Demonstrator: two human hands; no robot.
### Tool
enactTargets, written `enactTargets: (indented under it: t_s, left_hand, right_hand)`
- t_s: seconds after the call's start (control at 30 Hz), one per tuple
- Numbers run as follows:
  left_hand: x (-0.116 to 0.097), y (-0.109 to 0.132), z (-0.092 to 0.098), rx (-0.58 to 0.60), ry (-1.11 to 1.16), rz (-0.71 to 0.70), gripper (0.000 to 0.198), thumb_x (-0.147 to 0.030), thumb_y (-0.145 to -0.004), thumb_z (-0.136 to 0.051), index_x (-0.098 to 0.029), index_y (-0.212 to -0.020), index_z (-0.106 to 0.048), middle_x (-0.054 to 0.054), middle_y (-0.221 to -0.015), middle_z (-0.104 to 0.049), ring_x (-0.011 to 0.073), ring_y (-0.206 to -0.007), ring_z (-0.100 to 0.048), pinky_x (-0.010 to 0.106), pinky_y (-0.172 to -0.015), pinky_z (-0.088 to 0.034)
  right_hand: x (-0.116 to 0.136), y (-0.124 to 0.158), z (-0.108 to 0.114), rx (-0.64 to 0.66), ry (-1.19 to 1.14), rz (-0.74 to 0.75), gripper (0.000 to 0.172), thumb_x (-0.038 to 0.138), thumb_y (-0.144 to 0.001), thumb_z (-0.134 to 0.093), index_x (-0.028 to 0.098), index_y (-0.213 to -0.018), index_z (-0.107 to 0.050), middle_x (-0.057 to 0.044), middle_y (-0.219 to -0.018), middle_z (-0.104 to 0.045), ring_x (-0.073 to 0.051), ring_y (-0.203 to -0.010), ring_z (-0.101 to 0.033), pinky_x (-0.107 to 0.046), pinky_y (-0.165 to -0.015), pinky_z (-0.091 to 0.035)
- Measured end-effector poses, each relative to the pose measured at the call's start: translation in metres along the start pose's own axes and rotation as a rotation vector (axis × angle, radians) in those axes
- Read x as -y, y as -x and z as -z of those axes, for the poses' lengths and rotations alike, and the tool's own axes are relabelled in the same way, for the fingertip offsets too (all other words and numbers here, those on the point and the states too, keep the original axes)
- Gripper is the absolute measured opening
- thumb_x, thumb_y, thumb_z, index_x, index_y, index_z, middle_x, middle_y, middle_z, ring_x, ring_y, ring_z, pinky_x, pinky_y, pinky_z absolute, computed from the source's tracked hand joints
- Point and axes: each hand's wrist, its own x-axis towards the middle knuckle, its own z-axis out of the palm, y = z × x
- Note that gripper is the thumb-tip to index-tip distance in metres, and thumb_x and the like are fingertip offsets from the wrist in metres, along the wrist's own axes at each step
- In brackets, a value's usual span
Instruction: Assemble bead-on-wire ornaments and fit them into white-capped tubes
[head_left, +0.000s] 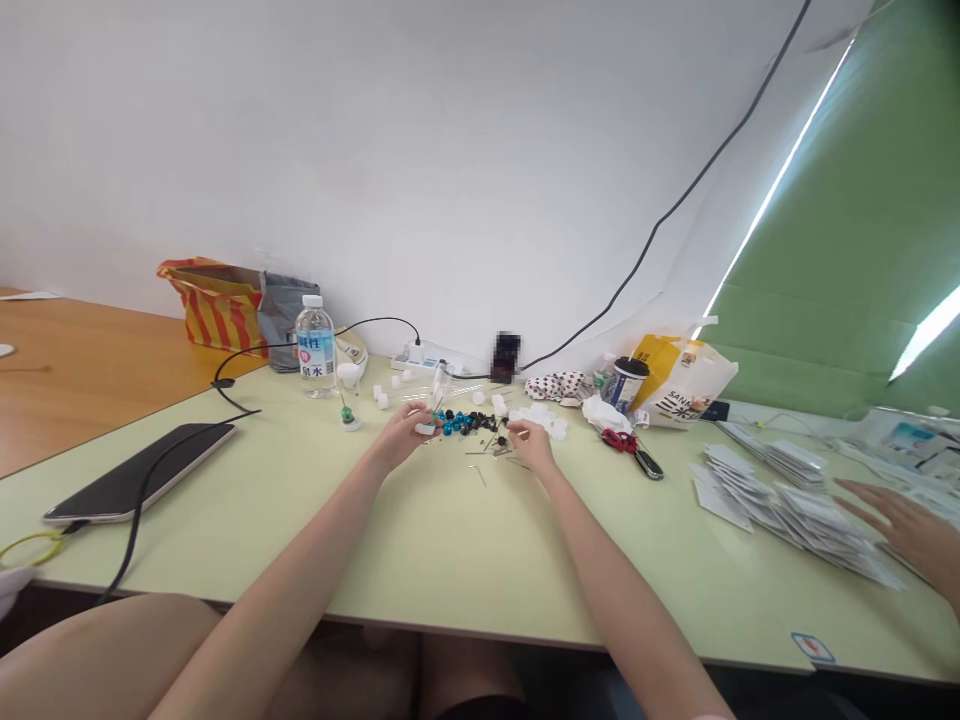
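Note:
My left hand [403, 436] is closed on a small white-and-green piece [430, 429], much like the white-based piece with a green part and a thin metal pin [347, 416] standing to its left. Between my hands lies a heap of small blue pieces [452, 424] and black pieces [480, 422]. My right hand [533, 446] is at the heap's right edge, its fingertips pinched together; what they hold, if anything, is too small to make out. Thin bent metal rods [478, 475] lie just in front of the heap.
White caps [551, 420] lie behind my right hand. A water bottle [315, 350] and a dark tablet-like device [146, 470] with a cable are at left. Red-handled scissors [619, 440], a cup [625, 385] and stacked white packets [795, 520] are at right, near another person's hand [900, 520].

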Motion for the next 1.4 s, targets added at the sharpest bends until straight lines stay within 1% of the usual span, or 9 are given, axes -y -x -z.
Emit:
enactTargets:
  t_s: [0.17, 0.3, 0.47, 0.63, 0.77, 0.9, 1.13, 1.27, 1.4]
  left_hand:
    - [0.004, -0.004, 0.005, -0.025, 0.002, 0.058, 0.030, -0.018, -0.065, -0.064, -0.017, -0.092, -0.050, 0.001, -0.070, -0.058, 0.0142, -0.065, -0.060, 0.030, -0.063, -0.051]
    - [0.005, -0.005, 0.004, -0.037, 0.032, 0.102, 0.028, -0.022, -0.067, -0.062, -0.017, -0.093, -0.053, 0.000, -0.071, -0.055, 0.0132, -0.061, -0.059, 0.027, -0.058, -0.050]
    - [0.002, -0.004, 0.003, -0.014, 0.026, 0.105, 0.028, -0.029, -0.069, -0.062, -0.016, -0.094, -0.057, 0.000, -0.075, -0.054, 0.0115, -0.060, -0.058, 0.025, -0.056, -0.050]
    - [0.005, -0.005, 0.006, -0.017, -0.034, 0.064, 0.030, -0.029, -0.068, -0.064, -0.016, -0.095, -0.059, 0.003, -0.085, -0.057, 0.0107, -0.063, -0.058, 0.026, -0.060, -0.051]
    - [0.006, -0.003, 0.007, 0.009, -0.072, 0.034, 0.029, -0.030, -0.068, -0.067, -0.018, -0.093, -0.059, 0.002, -0.086, -0.059, 0.0107, -0.066, -0.058, 0.030, -0.069, -0.053]
    - [0.003, 0.002, 0.005, 0.078, -0.122, 0.043, 0.031, -0.033, -0.067, -0.069, -0.019, -0.093, -0.058, 0.001, -0.078, -0.059, 0.0120, -0.070, -0.059, 0.034, -0.075, -0.052]
    - [0.002, 0.006, 0.004, 0.095, -0.254, 0.056, 0.035, -0.035, -0.061, -0.074, -0.021, -0.087, -0.055, 0.000, -0.080, -0.057, 0.0107, -0.068, -0.056, 0.024, -0.059, -0.050]
    - [0.005, 0.004, 0.005, 0.106, -0.303, 0.070, 0.036, -0.036, -0.059, -0.074, -0.022, -0.084, -0.053, 0.000, -0.077, -0.058, 0.0102, -0.065, -0.054, 0.021, -0.053, -0.046]
    - [0.004, 0.006, 0.002, 0.121, -0.338, 0.097, 0.035, -0.037, -0.059, -0.074, -0.021, -0.082, -0.052, 0.001, -0.077, -0.058, 0.0094, -0.061, -0.053, 0.020, -0.050, -0.044]
  right_hand:
    - [-0.004, 0.005, -0.009, -0.014, 0.215, 0.039, 0.023, 0.009, -0.068, -0.057, 0.022, -0.085, -0.068, -0.005, -0.094, -0.059, -0.018, -0.083, -0.055, -0.033, -0.079, -0.039]
    - [0.003, 0.010, -0.010, 0.045, 0.470, 0.137, 0.022, 0.018, -0.073, -0.059, 0.024, -0.093, -0.066, -0.005, -0.099, -0.058, -0.018, -0.082, -0.054, -0.032, -0.078, -0.038]
    - [0.026, 0.024, -0.021, 0.286, 0.473, 0.307, 0.023, 0.037, -0.068, -0.066, 0.025, -0.088, -0.066, -0.001, -0.087, -0.060, -0.014, -0.070, -0.054, -0.031, -0.076, -0.036]
    - [0.035, 0.031, -0.031, 0.466, 0.478, 0.251, 0.013, 0.017, -0.064, -0.066, 0.022, -0.077, -0.067, 0.000, -0.068, -0.061, -0.015, -0.066, -0.054, -0.028, -0.067, -0.036]
    - [0.026, 0.027, -0.030, 0.422, 0.388, 0.218, 0.021, 0.002, -0.065, -0.056, 0.020, -0.071, -0.066, 0.001, -0.064, -0.061, -0.013, -0.062, -0.054, -0.025, -0.065, -0.037]
    - [0.015, 0.020, -0.024, 0.375, 0.308, 0.169, 0.016, 0.009, -0.067, -0.058, 0.021, -0.073, -0.067, 0.000, -0.067, -0.063, -0.014, -0.064, -0.056, -0.024, -0.063, -0.040]
    - [-0.003, -0.002, 0.017, 0.017, 0.473, -0.072, 0.016, 0.012, -0.073, -0.052, 0.020, -0.079, -0.065, -0.005, -0.084, -0.065, -0.017, -0.077, -0.057, -0.030, -0.071, -0.040]
    - [-0.015, -0.006, 0.035, 0.018, 0.587, -0.177, 0.007, 0.014, -0.065, -0.063, 0.019, -0.068, -0.064, -0.005, -0.080, -0.065, -0.020, -0.081, -0.057, -0.031, -0.071, -0.039]
    - [-0.021, -0.007, 0.034, 0.038, 0.649, -0.224, 0.003, 0.017, -0.067, -0.063, 0.019, -0.068, -0.063, -0.006, -0.086, -0.064, -0.022, -0.086, -0.057, -0.031, -0.071, -0.038]
